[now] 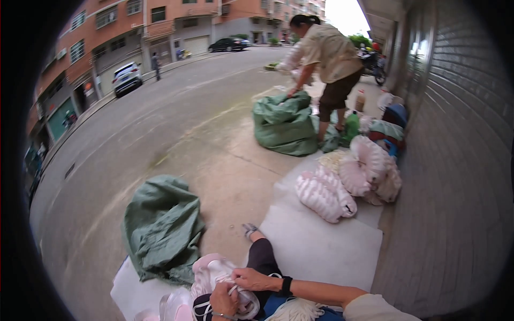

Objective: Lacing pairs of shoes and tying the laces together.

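A bundle of pale pink and white, padded, shoe-like pieces [206, 274] rests against my legs at the bottom of the view. White cord [233, 289] runs over it. My left hand [224, 299] has its fingers closed on the cord at the near side of the bundle. Just right of it and a little farther off, my right hand [255, 279] pinches the cord too, a black band on its wrist. A hank of loose cream strands [296, 310] lies over my lap, below the right forearm. More pink and white pieces [176, 305] sit left of my left hand.
A green woven sack [163, 227] slumps at left. Tied pink bundles [325, 193] lie on white sheeting [300, 241] at right. Farther off, a person [329, 59] bends over a filled green sack [284, 123]. A shutter wall [460, 160] bounds the right; a road with parked cars, the left.
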Tool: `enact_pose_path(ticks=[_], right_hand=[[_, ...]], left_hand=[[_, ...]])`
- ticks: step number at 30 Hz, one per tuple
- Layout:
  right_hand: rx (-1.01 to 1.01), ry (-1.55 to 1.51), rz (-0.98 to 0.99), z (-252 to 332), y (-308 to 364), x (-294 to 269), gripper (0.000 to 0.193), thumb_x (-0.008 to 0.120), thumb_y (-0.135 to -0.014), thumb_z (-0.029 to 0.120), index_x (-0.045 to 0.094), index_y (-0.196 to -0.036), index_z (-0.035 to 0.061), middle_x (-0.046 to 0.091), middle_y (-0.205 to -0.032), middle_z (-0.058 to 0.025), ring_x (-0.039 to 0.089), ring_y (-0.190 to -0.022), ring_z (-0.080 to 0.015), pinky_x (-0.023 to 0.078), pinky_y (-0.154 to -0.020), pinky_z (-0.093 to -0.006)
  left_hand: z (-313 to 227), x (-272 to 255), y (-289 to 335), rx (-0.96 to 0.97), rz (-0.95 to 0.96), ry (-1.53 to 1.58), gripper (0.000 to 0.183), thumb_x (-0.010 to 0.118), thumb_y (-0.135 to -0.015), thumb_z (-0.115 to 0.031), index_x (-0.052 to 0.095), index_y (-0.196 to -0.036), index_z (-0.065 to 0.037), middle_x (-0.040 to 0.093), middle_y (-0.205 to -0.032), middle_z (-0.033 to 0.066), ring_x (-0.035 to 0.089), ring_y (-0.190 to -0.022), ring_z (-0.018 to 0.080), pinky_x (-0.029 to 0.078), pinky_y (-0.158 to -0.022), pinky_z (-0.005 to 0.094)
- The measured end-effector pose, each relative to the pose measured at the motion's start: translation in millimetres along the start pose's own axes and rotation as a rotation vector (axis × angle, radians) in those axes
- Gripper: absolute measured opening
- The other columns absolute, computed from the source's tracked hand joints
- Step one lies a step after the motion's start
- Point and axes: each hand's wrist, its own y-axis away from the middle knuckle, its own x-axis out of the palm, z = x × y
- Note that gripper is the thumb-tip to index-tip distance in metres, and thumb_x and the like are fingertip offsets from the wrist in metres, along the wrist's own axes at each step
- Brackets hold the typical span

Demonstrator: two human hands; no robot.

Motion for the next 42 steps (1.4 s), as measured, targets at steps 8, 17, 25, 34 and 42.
enact_pose_path(ticks=[8,17,25,34,42], right_hand=[[-0.004,0.052,-0.178,5,10,-10,0.017,0.052,-0.084,0.008,0.054,-0.099,-0.0005,0.06,-0.084,-0.0187,0.061,-0.078,-0.0308,0.048,-0.072,-0.0371],[-0.054,0.249,-0.238,11,20,7,0.019,0.057,-0.081,0.01,0.055,-0.095,-0.0015,0.057,-0.086,-0.0196,0.058,-0.08,-0.0368,0.048,-0.073,-0.0422],[-0.018,0.382,-0.228,2,17,11,0.015,0.055,-0.084,0.012,0.054,-0.088,-0.0027,0.055,-0.089,-0.0208,0.058,-0.083,-0.0397,0.048,-0.073,-0.0453],[0.185,0.136,-0.027,3,5,-2,0.018,0.053,-0.083,0.017,0.056,-0.088,-0.0004,0.06,-0.081,-0.0205,0.059,-0.08,-0.0392,0.047,-0.07,-0.0426],[-0.095,0.245,-0.277,10,8,9,0.012,0.053,-0.08,0.008,0.054,-0.087,-0.0017,0.06,-0.081,-0.0202,0.059,-0.083,-0.0386,0.047,-0.074,-0.0435]], left_hand=[[-52,-21,-14,-0.133,0.321,-0.059,0.028,0.058,-0.087,-0.022,0.061,-0.107,-0.004,0.062,-0.109,0.0234,0.06,-0.1,0.0391,0.048,-0.084,0.0454],[-37,-12,-4,0.044,0.174,-0.101,0.022,0.057,-0.088,-0.022,0.062,-0.095,-0.002,0.063,-0.089,0.0216,0.06,-0.083,0.0402,0.047,-0.073,0.0458],[-26,-10,-4,0.037,0.16,0.027,0.024,0.057,-0.087,-0.023,0.064,-0.092,-0.001,0.063,-0.087,0.0223,0.06,-0.082,0.0405,0.047,-0.073,0.0453],[-27,-12,-5,0.065,0.158,0.029,0.026,0.058,-0.086,-0.025,0.065,-0.087,-0.001,0.064,-0.081,0.0229,0.06,-0.079,0.0413,0.047,-0.071,0.046],[9,16,-9,0.037,0.071,-0.14,0.024,0.069,-0.071,-0.022,0.06,-0.084,-0.003,0.063,-0.077,0.0191,0.062,-0.075,0.039,0.048,-0.067,0.046]])
